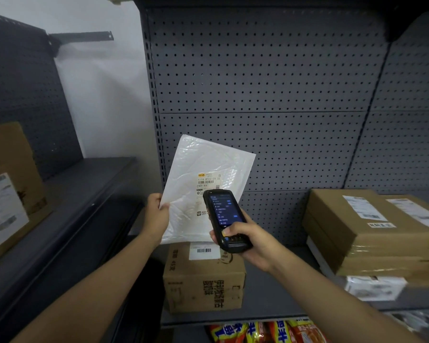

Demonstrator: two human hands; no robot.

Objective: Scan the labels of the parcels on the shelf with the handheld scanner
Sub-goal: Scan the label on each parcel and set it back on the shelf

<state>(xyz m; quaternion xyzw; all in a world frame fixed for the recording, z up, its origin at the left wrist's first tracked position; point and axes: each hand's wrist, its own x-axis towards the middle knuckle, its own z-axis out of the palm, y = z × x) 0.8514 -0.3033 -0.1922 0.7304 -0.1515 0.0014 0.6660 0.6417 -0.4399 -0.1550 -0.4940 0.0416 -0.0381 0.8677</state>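
My left hand [157, 213] pinches the left edge of a white padded mailer [203, 169] and holds it upright in front of the pegboard. Its printed label [208, 180] faces me. My right hand [248, 243] grips a black handheld scanner [224, 220] with a lit screen, its top end overlapping the lower part of the label. Below them a small brown carton [203, 283] with a barcode sticker [204, 251] stands on the grey shelf [270, 300].
A stack of flat brown cartons [372, 231] with labels lies at the right on a white box [374, 288]. Another labelled carton [10, 184] leans on the neighbouring shelf at the left. Red snack bags [265, 331] fill the shelf below. Grey pegboard [270, 82] backs everything.
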